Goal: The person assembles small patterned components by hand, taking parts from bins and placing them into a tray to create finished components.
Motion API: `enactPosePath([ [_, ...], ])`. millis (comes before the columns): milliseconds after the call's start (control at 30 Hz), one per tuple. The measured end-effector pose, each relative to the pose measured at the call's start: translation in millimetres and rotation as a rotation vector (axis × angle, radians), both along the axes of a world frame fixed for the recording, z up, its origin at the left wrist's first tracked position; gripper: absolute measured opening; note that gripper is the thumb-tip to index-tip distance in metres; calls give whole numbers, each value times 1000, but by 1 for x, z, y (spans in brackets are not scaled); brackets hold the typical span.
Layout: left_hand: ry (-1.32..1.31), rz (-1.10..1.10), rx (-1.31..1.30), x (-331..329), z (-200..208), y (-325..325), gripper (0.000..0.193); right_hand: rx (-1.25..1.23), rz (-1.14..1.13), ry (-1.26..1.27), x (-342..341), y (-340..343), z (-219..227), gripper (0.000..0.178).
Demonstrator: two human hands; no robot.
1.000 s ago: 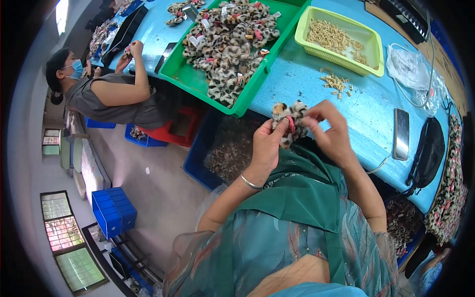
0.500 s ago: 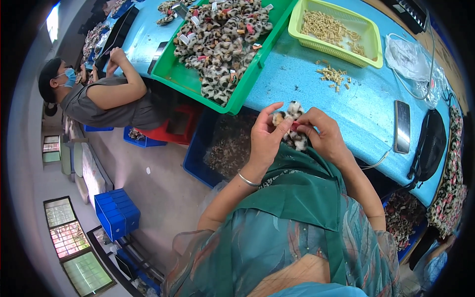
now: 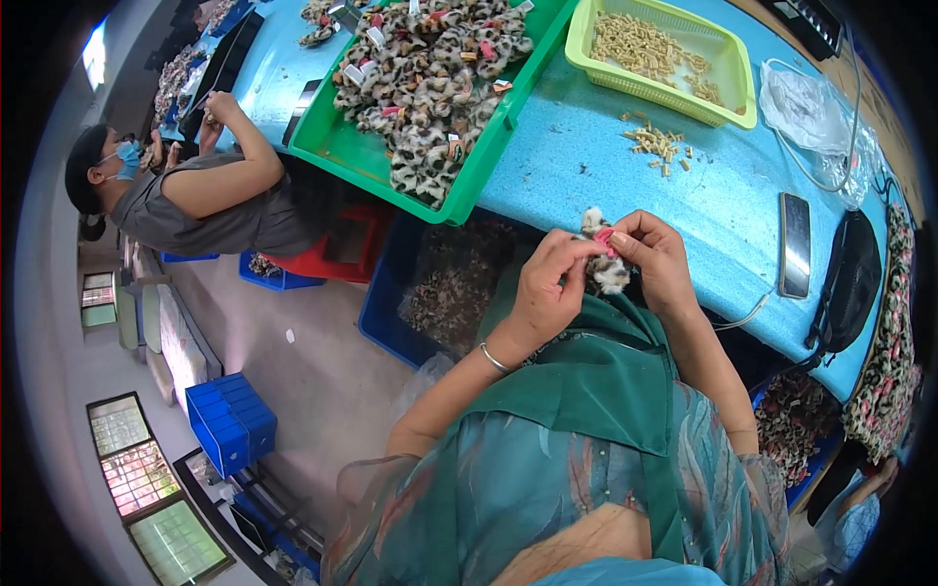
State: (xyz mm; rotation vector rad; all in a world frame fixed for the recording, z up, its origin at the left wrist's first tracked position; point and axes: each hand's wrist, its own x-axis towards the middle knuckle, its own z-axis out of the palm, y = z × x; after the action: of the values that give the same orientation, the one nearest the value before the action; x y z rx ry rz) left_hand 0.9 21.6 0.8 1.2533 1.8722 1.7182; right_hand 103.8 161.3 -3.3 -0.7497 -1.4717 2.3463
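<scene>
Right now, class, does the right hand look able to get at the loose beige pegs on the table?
Probably yes: only blue tabletop seems to separate the right hand from the loose pegs, though that hand holds the spotted furry piece.

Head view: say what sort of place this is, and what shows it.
Probably a handwork workshop: a green tray heaped with spotted furry pieces, a basket of small tan pegs, and a co-worker at the long blue table.

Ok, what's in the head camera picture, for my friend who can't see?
A person's left hand and right hand hold a spotted furry piece with a pink part. Beyond, a blue table holds a green tray of furry pieces and a yellow basket of tan bits.
</scene>
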Motion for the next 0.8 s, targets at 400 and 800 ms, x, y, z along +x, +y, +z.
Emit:
enactPosePath([
  [400, 328, -56, -94, -2, -1, -8, 14, -105, 38, 26, -2, -2, 6, 7],
  [800, -1291, 1, 35, 3, -19, -6, 28, 632, -143, 152, 1, -24, -10, 7],
])
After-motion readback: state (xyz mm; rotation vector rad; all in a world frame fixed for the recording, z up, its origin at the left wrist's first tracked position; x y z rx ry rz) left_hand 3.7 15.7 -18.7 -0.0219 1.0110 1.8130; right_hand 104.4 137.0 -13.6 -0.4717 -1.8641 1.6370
